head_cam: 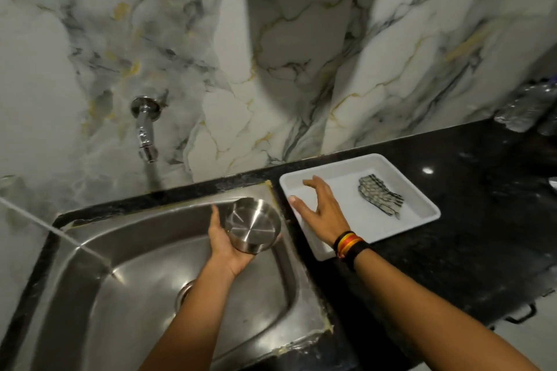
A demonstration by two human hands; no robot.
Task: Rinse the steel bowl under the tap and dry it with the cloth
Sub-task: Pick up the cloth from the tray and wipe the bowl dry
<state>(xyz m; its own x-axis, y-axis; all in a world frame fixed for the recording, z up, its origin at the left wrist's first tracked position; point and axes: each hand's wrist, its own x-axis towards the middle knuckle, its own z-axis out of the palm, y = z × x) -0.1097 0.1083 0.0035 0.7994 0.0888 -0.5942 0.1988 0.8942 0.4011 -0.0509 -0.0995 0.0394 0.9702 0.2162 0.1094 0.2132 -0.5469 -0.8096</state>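
Observation:
My left hand (224, 245) holds the small round steel bowl (252, 225) over the right side of the steel sink (90, 280), tilted with its inside facing me. The wall tap (146, 126) at the upper left is running, and its stream falls to the left of the bowl. My right hand (321, 208) hovers with fingers spread above the left part of a white tray (422, 205). A folded patterned grey cloth (379, 197) lies in the tray, to the right of that hand.
The tray rests on a black stone counter (467, 250) right of the sink. Clear plastic bottles (524, 108) stand at the far right against the marble wall. The sink drain (185, 292) shows beside my left forearm.

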